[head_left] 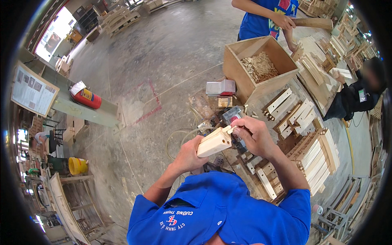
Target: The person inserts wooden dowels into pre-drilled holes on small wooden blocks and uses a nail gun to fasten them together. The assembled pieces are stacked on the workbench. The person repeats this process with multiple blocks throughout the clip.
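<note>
A: Hands first. Where's the left hand point(188, 155)?

B: Raised in front of the chest, forearm coming up from the blue shirt. It is wrapped around the lower end of a short pale rectangular wooden block point(214, 142), clamped on it, and the block tilts up and to the right.

A: Right hand point(254, 134)?

B: Bent in from the right, wrist cocked, sitting at the block's upper end. Fingers are pinched together on a small light wooden dowel peg point(231, 129) that touches the top end of the block. How deep the peg sits, cannot tell.

A: Block details?

B: Smooth, light, unfinished wood with squared edges. Two small dark round holes show on the face near the upper end. It's held in the air above the cluttered work surface, not resting on anything.

A: Around it?

B: An open plywood box point(276, 50) full of small pale pegs sits further back. Rows of similar pale wooden pieces point(298, 114) with pegs lie to the right, and a stack of pale slats point(322, 157) beside them. Another person in a blue shirt point(261, 20) stands behind the box, holding a wooden mallet point(313, 22).
</note>
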Demonstrator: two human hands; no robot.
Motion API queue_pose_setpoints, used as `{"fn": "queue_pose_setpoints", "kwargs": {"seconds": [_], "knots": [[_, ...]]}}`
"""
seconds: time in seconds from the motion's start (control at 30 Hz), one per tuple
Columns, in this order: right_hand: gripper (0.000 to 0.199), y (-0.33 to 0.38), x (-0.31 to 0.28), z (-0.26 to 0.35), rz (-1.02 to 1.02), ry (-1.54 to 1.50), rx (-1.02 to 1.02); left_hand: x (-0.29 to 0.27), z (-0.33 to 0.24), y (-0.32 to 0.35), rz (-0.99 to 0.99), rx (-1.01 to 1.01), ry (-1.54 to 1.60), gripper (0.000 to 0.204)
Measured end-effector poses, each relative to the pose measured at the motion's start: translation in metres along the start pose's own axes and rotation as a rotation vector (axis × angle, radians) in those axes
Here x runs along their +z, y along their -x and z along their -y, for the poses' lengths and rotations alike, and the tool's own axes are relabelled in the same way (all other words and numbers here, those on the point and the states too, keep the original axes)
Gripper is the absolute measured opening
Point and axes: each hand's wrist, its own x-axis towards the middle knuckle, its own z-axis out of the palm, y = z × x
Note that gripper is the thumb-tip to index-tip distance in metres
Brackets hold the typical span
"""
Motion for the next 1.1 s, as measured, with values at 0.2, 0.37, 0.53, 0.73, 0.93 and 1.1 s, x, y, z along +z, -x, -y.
{"fn": "queue_pose_setpoints", "kwargs": {"seconds": [0.2, 0.37, 0.53, 0.73, 0.93, 1.1], "knots": [[0.016, 0.000, 0.001, 0.000, 0.021, 0.033, -0.060, -0.002, 0.002, 0.000, 0.006, 0.026, 0.006, 0.051], [0.019, -0.002, 0.001, 0.002, 0.029, 0.004, -0.058, -0.002, 0.004, -0.001, -0.001, 0.044, 0.014, 0.051], [0.021, -0.003, 0.001, 0.001, 0.058, -0.017, -0.001, -0.002, 0.006, -0.002, 0.008, 0.022, 0.015, 0.050], [0.014, 0.008, 0.012, -0.036, -0.085, -0.292, 0.155, -0.001, 0.015, 0.000, 0.000, -0.047, 0.104, 0.049], [0.017, 0.013, -0.004, -0.077, 0.152, 0.084, 0.450, -0.003, 0.024, 0.002, -0.039, -0.092, 0.043, 0.050], [0.029, -0.008, -0.007, -0.120, -0.120, 0.131, 0.450, -0.002, 0.029, 0.003, -0.034, -0.107, 0.064, 0.050]]}}
